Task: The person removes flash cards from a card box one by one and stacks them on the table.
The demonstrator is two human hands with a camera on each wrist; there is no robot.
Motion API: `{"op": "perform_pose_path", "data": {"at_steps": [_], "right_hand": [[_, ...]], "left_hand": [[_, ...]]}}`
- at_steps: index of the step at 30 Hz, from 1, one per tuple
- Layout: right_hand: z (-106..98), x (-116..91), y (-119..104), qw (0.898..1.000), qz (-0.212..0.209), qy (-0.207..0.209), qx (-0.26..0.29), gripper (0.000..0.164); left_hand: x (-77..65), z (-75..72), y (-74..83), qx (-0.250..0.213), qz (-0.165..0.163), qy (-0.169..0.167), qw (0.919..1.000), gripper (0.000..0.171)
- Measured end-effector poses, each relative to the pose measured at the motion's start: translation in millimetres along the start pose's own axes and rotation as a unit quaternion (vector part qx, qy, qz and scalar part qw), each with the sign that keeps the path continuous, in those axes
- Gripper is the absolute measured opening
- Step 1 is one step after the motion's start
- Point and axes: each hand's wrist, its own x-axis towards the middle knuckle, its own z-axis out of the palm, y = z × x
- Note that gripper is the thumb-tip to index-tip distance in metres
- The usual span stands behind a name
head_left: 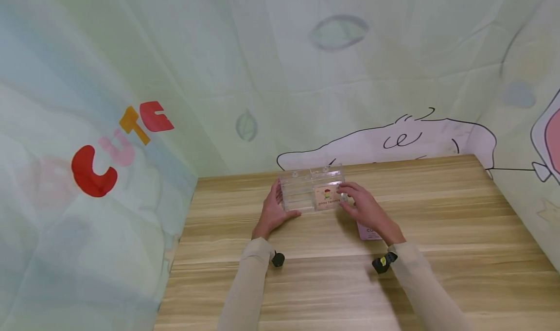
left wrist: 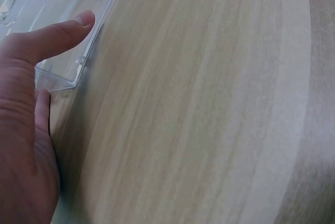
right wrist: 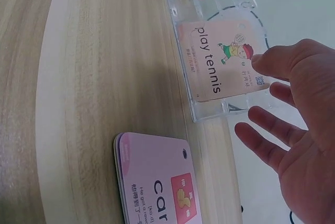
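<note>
A clear plastic rack (head_left: 297, 190) with two columns of stepped compartments stands towards the back of the table. My left hand (head_left: 272, 210) holds its left end, thumb along the near edge and fingers at the side. A pink "play tennis" card (right wrist: 222, 62) sits in the rack's near right compartment. Over that card's edge is my right hand (head_left: 365, 207), one fingertip at the card and the other fingers loosely spread at the rack's right end. A stack of pink flashcards (right wrist: 157, 177), with "car" readable on top, lies on the table, partly under my right forearm in the head view.
The wooden table (head_left: 306, 282) ends at a printed cloth backdrop (head_left: 245, 78) close behind the rack. More cloth hangs along the left and right sides. A black wrist device (head_left: 385, 263) is strapped at my right cuff, another (head_left: 278, 259) at my left.
</note>
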Motion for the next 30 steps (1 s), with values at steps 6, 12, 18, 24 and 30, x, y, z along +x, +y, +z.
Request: {"op": "perform_pose_path", "data": {"at_steps": [6,12,18,24,30], "right_hand": [[0.6,1.1,0.9,1.000,-0.005,0.001,0.002,0.033],[-0.8,1.5,-0.8,1.000,-0.001,0.002,0.010,0.032],[-0.3,2.5,-1.3,1.000,-0.001,0.006,0.016,0.030],[0.4,3.4,-1.5,1.000,-0.004,0.015,0.017,0.028],[2.4,4.1,-1.4,0.999,-0.001,0.027,0.046,0.026]], "left_hand": [[0.3,0.2,-0.7,0.003,0.000,0.001,1.0000,0.127],[0.8,0.1,0.3,0.005,-0.008,-0.001,1.0000,0.127],[0.4,0.5,0.4,0.003,-0.007,0.001,1.0000,0.127],[0.6,0.6,-0.6,0.001,-0.004,0.002,1.0000,0.126],[1.2,0.7,-0.8,-0.001,-0.003,0.001,1.0000,0.127]]}}
